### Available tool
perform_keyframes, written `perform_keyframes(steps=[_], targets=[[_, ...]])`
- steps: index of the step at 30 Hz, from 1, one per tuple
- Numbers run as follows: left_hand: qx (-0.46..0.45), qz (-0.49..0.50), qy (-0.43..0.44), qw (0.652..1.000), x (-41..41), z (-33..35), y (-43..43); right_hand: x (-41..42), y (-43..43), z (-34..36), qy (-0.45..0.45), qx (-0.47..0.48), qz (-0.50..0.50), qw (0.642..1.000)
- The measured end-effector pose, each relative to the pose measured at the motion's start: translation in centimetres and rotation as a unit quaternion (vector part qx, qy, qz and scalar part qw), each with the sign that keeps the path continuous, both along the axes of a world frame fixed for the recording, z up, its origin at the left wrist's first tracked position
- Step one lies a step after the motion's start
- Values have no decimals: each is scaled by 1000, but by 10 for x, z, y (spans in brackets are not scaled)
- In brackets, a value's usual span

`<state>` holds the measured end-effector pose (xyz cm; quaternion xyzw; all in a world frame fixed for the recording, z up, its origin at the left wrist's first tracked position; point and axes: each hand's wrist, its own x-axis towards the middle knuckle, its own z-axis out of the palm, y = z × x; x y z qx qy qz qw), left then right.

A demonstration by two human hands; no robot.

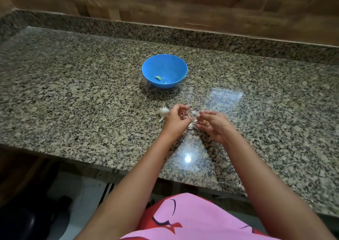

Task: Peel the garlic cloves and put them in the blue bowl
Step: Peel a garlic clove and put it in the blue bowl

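The blue bowl (176, 63) stands on the granite counter beyond my hands, with one peeled garlic clove (157, 78) and a small pale bit inside. A white garlic bulb (163, 112) lies just left of my left hand (175, 122). That hand's fingers curl around a small dark clove, mostly hidden. My right hand (213, 125) sits close to its right, fingers loosely bent and blurred; whether it pinches anything cannot be told. White garlic skins (194, 113) lie between the two hands.
The granite counter (91, 93) runs wide to both sides, with a raised granite lip and a wooden wall behind. Its front edge lies under my forearms. A dark round object sits on the floor at the lower left.
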<state>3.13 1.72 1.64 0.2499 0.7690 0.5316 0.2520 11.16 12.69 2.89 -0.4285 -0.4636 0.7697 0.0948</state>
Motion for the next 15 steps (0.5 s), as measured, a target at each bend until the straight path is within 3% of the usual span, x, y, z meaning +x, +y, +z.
perform_keyframes(steps=[3, 8, 11, 15], targets=[[1, 51, -8, 999, -5, -5, -8, -7, 2, 1, -59, 85, 47, 994], [48, 164, -44, 984, -25, -2, -31, -42, -11, 17, -72, 189, 145, 969], [42, 206, -66, 975, -43, -1, -46, -81, -27, 26, -90, 304, 219, 923], [5, 245, -56, 968, -65, -7, -59, -135, -49, 24, -121, 441, 326, 828]])
